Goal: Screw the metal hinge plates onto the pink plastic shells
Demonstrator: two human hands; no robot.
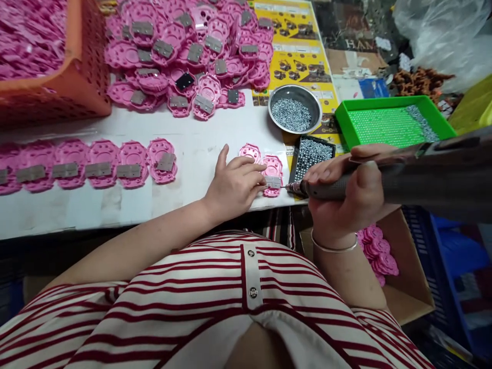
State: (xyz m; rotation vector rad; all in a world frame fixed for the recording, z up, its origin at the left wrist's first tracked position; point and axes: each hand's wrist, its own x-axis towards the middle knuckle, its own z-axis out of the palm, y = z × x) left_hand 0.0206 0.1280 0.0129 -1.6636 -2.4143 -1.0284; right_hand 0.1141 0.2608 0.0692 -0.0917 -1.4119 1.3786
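My right hand (pixel 344 197) is wrapped round a dark electric screwdriver (pixel 415 177), whose thin tip reaches the right edge of a pink plastic part (pixel 273 165) with a grey plate on it. From the left, my left hand (pixel 234 187) presses its fingertips against that part, thumb spread away. Another pink part (pixel 249 151) lies just behind the fingers. A black tray of screws (pixel 313 154) sits beside the screwdriver's tip, with a metal bowl of screws (pixel 292 114) behind it.
A row of pink parts with grey plates (pixel 102 164) lies at the left. Behind it are an orange basket (pixel 86 66) and a large pink pile (pixel 184 46). A green tray (pixel 388 123) stands right; a cardboard box (pixel 407 266) holds pink parts below the table edge.
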